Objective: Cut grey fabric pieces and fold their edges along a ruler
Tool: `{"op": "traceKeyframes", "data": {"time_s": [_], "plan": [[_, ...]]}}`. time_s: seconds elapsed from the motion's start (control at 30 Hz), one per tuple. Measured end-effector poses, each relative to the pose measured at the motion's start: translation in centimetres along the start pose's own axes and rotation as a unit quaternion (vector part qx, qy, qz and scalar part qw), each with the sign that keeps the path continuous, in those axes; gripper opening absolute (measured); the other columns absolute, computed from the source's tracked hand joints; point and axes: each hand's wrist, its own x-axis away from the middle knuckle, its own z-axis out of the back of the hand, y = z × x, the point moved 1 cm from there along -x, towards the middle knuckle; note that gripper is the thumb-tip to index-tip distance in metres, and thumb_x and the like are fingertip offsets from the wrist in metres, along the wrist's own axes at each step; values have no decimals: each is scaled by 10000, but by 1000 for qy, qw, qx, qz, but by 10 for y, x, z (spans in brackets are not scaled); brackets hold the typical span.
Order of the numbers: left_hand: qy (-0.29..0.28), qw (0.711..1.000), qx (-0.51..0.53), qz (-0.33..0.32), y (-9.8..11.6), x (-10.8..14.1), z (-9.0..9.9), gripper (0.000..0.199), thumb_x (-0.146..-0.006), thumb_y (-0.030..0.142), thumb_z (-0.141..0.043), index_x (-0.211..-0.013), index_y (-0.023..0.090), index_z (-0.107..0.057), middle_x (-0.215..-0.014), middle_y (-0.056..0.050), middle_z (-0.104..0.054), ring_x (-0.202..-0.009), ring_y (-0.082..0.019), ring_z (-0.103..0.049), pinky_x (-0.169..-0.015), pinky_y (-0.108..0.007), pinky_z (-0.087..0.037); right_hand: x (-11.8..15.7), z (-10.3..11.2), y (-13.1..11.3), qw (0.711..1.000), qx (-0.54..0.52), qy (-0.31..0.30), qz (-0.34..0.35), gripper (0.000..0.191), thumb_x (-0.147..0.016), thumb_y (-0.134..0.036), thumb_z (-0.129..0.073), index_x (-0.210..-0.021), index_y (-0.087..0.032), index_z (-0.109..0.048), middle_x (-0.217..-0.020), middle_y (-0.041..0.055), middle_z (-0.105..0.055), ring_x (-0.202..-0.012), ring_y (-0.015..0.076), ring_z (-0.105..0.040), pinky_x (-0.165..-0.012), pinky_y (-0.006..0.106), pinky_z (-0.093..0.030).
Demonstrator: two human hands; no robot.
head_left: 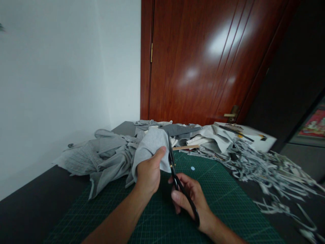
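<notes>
My left hand (149, 173) is closed on a piece of light grey fabric (152, 145), thumb on top, and holds it up above the green cutting mat (203, 203). The other fingers are hidden behind the cloth. My right hand (190, 196) grips a pair of black-handled scissors (173, 169) by the handles. Their blades point up and away, lying along the right edge of the fabric. Whether the blades are parted I cannot make out.
Crumpled grey fabric (101, 156) is heaped at the left. More cloth (180, 130) lies along the back by the wooden door (193, 67). At the right are tangled grey strips (254, 169) and a white box (261, 135). A small pale disc (192, 168) rests on the mat.
</notes>
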Motion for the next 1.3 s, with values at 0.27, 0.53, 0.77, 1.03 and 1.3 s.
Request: {"op": "traceKeyframes", "data": {"time_s": [0.27,0.53,0.77,1.03,1.3], "plan": [[-1,1000,2,-13,2,0,-1,409,-539,286,-978,-868,152,-776,-980,-90,-807,-1087,-350,-730,-1049,-481,-520,0,1,-3,1000,6,-3,-6,476,-833,-585,-828,-1005,-187,-633,-605,-73,-521,-455,76,-435,-421,175,-405],[2,1000,1,1,0,1,1,429,-553,285,-973,-906,136,-781,-990,-101,-807,-1100,-357,-728,-1052,-485,-517,0,0,-3,1000,8,-3,-8,456,-850,-584,-813,-982,-191,-623,-578,-83,-502,-444,73,-422,-415,167,-383],[4,1000,9,-9,3,1,0,423,-550,258,-966,-913,144,-781,-1012,-88,-804,-1120,-348,-719,-1051,-467,-516,0,1,-2,999,24,-4,-23,461,-885,-589,-776,-999,-174,-612,-568,-93,-489,-424,60,-412,-415,165,-368],[0,1000,8,-13,2,1,0,401,-556,268,-959,-888,141,-774,-1001,-82,-804,-1101,-335,-722,-1057,-460,-509,-1,1,-1,999,29,4,-32,489,-856,-609,-794,-981,-172,-617,-551,-101,-476,-395,58,-414,-398,165,-349],[7,1000,4,-3,1,0,1,394,-552,265,-958,-877,143,-770,-970,-83,-802,-1071,-336,-728,-1026,-464,-528,-1,-1,-4,999,37,1,-38,486,-861,-604,-790,-977,-171,-605,-536,-102,-480,-389,59,-407,-399,168,-338]]}}
